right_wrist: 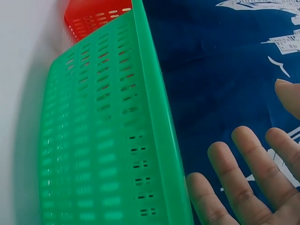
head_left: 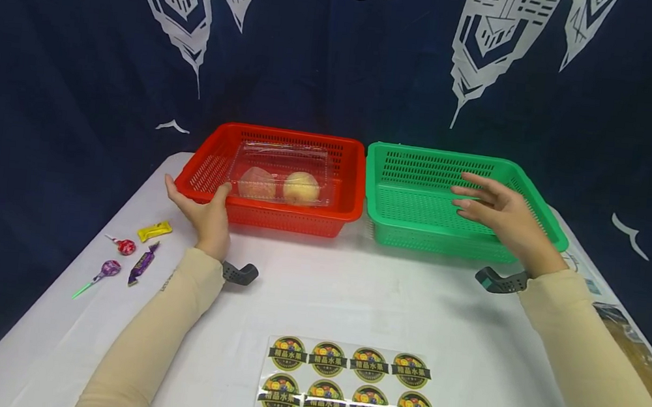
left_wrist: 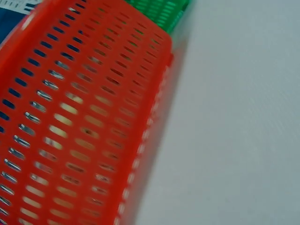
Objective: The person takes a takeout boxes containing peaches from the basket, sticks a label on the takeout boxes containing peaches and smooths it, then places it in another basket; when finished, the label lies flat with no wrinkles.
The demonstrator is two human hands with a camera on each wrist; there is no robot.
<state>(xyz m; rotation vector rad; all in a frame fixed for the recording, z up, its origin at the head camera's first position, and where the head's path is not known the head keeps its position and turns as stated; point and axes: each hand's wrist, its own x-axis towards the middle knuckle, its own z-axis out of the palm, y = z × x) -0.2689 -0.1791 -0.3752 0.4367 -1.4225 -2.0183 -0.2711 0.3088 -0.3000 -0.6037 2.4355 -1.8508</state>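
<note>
My left hand (head_left: 203,208) holds the front left corner of a red basket (head_left: 291,133), thumb up against the front rim and fingers round the side. Inside the basket lies a clear lidded box (head_left: 281,174) with two pale round fruits. The left wrist view shows only the red basket's slotted wall (left_wrist: 70,131) close up. My right hand (head_left: 493,206) hovers open, fingers straight, over the right part of an empty green basket (head_left: 425,153) that stands against the red one. In the right wrist view my spread fingers (right_wrist: 243,187) hang beside the green rim (right_wrist: 161,122).
A sheet of round fruit stickers (head_left: 350,384) lies near the front of the white table (head_left: 352,298). Several wrapped candies and lollipops (head_left: 133,250) lie at the left. A clear bag with something brown (head_left: 642,352) sits at the right edge. A dark blue curtain hangs behind.
</note>
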